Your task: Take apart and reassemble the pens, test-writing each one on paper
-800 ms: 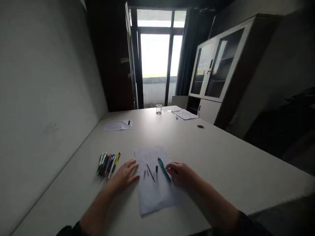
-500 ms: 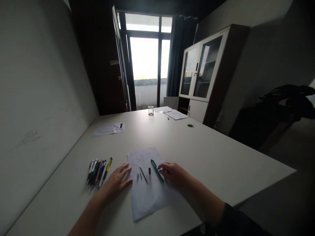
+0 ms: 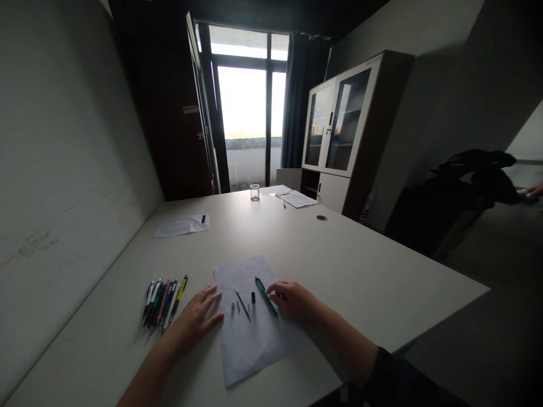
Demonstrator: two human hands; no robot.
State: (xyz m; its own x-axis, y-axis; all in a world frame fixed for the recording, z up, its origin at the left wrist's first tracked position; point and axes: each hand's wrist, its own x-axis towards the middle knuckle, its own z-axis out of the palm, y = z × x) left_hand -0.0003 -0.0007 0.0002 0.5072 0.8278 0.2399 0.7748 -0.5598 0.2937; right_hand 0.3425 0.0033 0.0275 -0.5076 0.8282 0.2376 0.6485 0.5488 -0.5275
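Observation:
A lined sheet of paper lies in front of me. On it rest a green pen, a thin dark pen refill, a short black grip sleeve and a few tiny pen parts. My left hand lies flat at the sheet's left edge, fingers spread, holding nothing. Close against the right side of the green pen, my right hand rests with loosely bent fingers. Nothing shows inside it; whether the fingertips touch the pen I cannot tell.
Left of my left hand lies a bunch of several pens. Farther back are a paper in a clear sleeve, a glass, more papers and a cable hole. Another person's hand shows at the far right.
The view has turned slightly right, so the scene sits farther left and another person's hand enters at the right edge. Both my hands and the pen parts keep their places.

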